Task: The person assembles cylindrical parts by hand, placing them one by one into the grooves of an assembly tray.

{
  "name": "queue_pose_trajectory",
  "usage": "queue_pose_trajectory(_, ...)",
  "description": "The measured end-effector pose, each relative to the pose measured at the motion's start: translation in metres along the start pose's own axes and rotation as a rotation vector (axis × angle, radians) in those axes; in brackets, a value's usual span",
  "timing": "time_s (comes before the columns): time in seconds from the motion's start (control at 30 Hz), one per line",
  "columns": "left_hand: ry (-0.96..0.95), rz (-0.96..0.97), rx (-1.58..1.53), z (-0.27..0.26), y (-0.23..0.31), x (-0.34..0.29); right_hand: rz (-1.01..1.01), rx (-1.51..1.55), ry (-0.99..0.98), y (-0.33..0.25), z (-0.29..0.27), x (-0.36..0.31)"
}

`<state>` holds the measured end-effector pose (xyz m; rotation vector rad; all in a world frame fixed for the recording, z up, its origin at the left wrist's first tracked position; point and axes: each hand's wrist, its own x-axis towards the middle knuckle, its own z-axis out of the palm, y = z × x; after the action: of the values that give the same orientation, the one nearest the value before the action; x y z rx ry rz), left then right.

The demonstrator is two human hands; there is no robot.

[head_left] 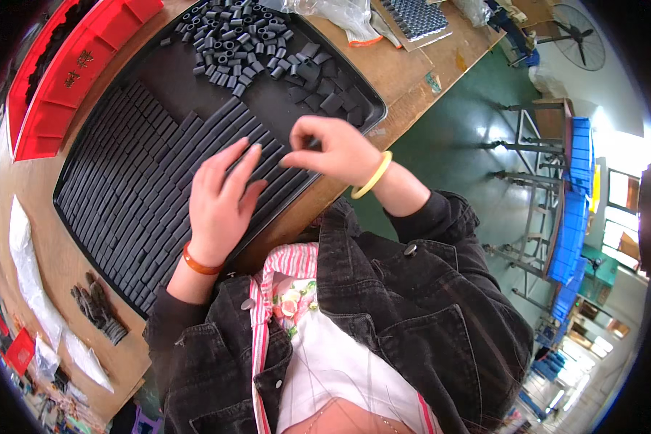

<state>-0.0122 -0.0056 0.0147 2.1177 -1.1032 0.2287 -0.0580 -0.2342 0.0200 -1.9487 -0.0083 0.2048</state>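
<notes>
A large black tray (168, 92) lies on the table before me. Tight rows of black cylindrical pieces (123, 181) cover its left and near parts. Loose short black tubes (231, 43) are heaped at its far side, and flat-looking black pieces (333, 101) lie toward its right corner. My left hand (220, 195) is over the rows, fingers stretched and thumb apart, with nothing visible in it. Above the tray's right edge, my right hand (334, 150) has its fingers curled, thumb and index tips together; whatever they may hold is hidden.
Red bins (87, 72) stand along the tray's far left. A dark glove (98, 309) and a long white plastic wrap (32, 267) lie left on the table. Clear bags (340, 14) and a panel of small grey parts (416, 18) are at the back. Blue bins (568, 235) stand right.
</notes>
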Motion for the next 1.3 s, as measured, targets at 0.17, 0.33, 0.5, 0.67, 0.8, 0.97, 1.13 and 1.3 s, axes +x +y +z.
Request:
queue_pose_trajectory(0.17,-0.016,0.113,0.041,0.003,-0.014,-0.013,-0.101,0.125,-0.074,-0.004,0.033,0.011)
queue_pose_trajectory(0.33,0.095,0.053,0.037,-0.004,-0.005,0.000,-0.018,0.229,-0.120,0.000,0.038,0.017)
queue_pose_trajectory(0.5,0.062,-0.055,-0.040,-0.005,-0.012,-0.005,-0.104,0.045,0.020,-0.008,0.039,0.015)
queue_pose_trajectory(0.67,0.220,-0.223,-0.124,-0.006,-0.020,-0.005,-0.228,-0.448,0.136,-0.007,0.036,0.012)
queue_pose_trajectory(0.8,0.249,-0.278,-0.180,-0.005,-0.021,-0.007,-0.327,-0.697,0.096,0.001,0.056,0.007)
queue_pose_trajectory(0.97,0.210,-0.167,-0.167,-0.009,-0.021,-0.008,-0.356,-0.639,0.114,-0.005,0.069,0.003)
queue_pose_trajectory(1.13,0.036,0.039,-0.092,-0.013,-0.015,-0.002,-0.168,-0.135,0.043,-0.006,0.057,0.008)
queue_pose_trajectory(1.3,-0.002,0.111,0.089,-0.006,-0.016,-0.007,-0.097,-0.001,-0.053,-0.012,0.046,0.012)
